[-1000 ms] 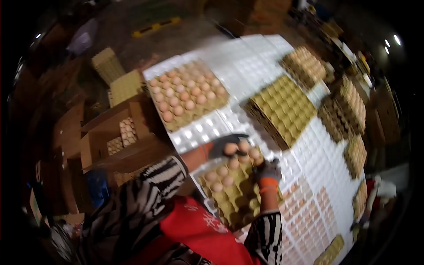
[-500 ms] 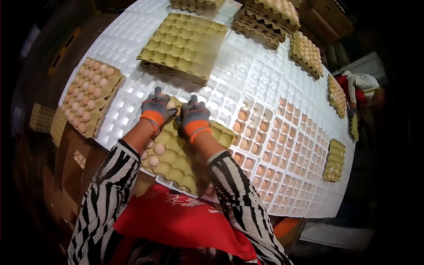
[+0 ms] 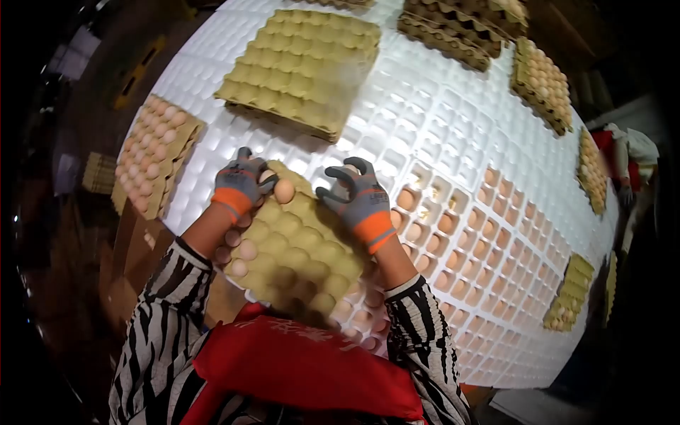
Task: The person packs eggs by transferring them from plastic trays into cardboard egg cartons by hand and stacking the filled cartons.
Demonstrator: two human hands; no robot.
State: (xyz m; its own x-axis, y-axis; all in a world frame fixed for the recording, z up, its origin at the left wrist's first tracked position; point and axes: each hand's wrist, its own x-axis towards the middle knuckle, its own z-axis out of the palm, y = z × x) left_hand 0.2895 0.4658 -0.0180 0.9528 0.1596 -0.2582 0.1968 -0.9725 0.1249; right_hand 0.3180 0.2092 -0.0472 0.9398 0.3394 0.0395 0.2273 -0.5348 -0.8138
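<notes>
In a grey glove with an orange cuff, my left hand (image 3: 244,183) curls over the upper left corner of a yellow-green egg tray (image 3: 294,237), its fingers on an egg there. A brown egg (image 3: 285,190) sits beside its fingertips, and several more lie along the tray's left side. My right hand (image 3: 355,195), gloved alike, is raised at the tray's upper right edge with its fingers curled around a pale egg (image 3: 348,172). Much of the tray's middle and right holds no eggs. White moulded trays (image 3: 407,113) lie beneath and around it.
A stack of yellow-green trays (image 3: 301,67) stands ahead. At the left is a full egg tray (image 3: 152,156). Brown tray stacks (image 3: 453,32) and egg-filled trays (image 3: 542,81) line the far right. White trays with eggs (image 3: 489,248) spread right. A co-worker's arm (image 3: 622,166) shows at the far right.
My right hand has moved right, away from my left hand, and now has an egg in its fingers. My left hand stays near the tray's upper left corner. The camera view has shifted.
</notes>
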